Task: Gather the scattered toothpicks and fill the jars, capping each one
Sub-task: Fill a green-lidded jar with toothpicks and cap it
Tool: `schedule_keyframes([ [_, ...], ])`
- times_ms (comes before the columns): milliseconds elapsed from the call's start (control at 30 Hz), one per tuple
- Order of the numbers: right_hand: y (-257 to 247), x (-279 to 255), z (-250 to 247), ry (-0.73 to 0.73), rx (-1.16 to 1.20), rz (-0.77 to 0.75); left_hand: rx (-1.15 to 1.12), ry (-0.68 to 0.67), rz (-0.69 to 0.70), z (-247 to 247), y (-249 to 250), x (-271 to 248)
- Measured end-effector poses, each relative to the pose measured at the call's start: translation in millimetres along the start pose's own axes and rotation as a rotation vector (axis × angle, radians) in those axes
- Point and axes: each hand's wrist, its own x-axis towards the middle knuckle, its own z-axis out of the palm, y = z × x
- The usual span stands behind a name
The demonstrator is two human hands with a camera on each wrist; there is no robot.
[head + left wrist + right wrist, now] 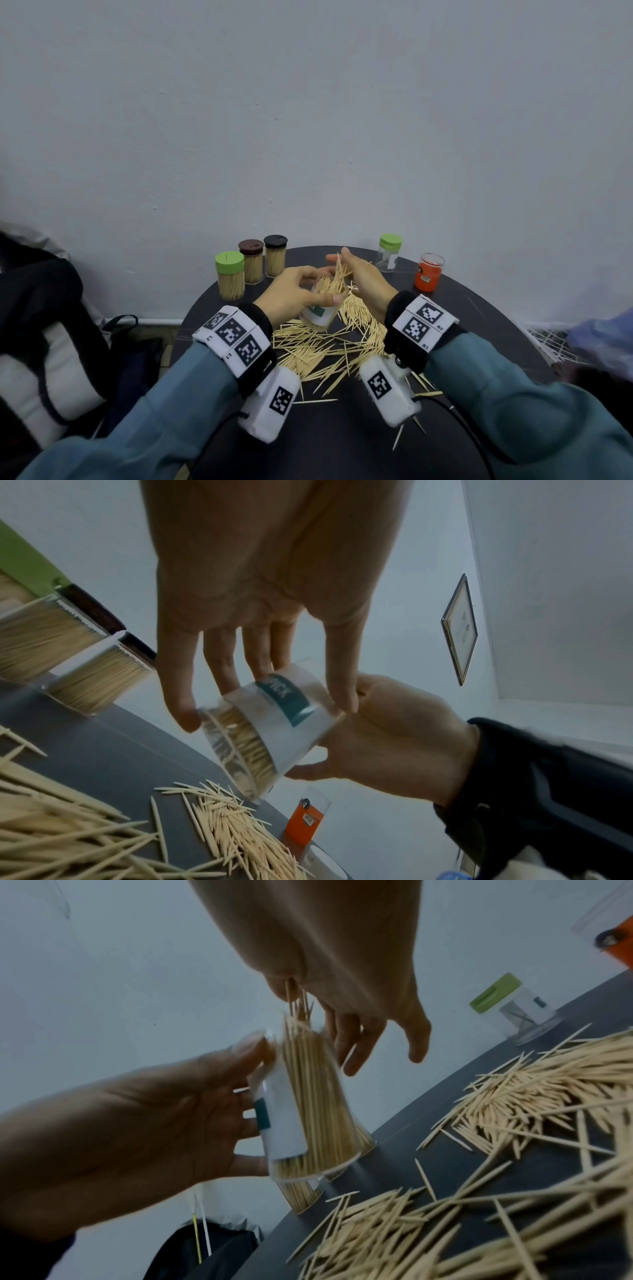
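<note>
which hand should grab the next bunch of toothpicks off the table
Right, probably. The left hand is wrapped around the uncapped jar, holding it tilted, while the right hand is feeding sticks into its mouth and sits just above the loose pile.

The scene is viewed by the head camera from above, facing forward and down onto the round dark surface (pixel 342 428) and a pale wall. Each wrist view is taken close under its own palm, looking along the fingers, steeply tilted. The clear labelled plastic jar (pixel 320 313) (pixel 274 723) (pixel 304 1110) and the pile of loose wooden toothpicks (pixel 325 346) (pixel 85 831) (pixel 514 1123) are shared by all three views.
</note>
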Motion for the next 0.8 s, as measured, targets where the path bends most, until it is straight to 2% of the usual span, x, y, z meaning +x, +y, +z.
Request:
schedule_keyframes([
  [167,0.4,-6.5,2.5,-0.046,-0.056,0.031,0.011,-0.049,0.003,0.2,-0.1,-0.1],
  [300,0.1,-1.0,-1.5,0.024,-0.009,-0.061,0.01,-0.056,-0.013,0.0,0.0,0.7],
  [567,11.8,6.3,-1.6,-0.075,-0.235,-0.218,0.087,-0.113,-0.018,2.4,-0.9,0.4],
  [633,16.3,7.3,-1.0,-0.045,-0.189,-0.261,0.055,-0.106,-0.041,2.6,-1.6,1.1],
  [700,17.1,6.3,-1.1,-0.034,-0.039,-0.292,-0.015,-0.073,-0.086,2.1,-1.7,1.5],
  [800,12.9,2.8,-3.4,-0.115,0.155,-0.274,-0.084,-0.056,-0.124,1.5,-1.8,1.2],
])
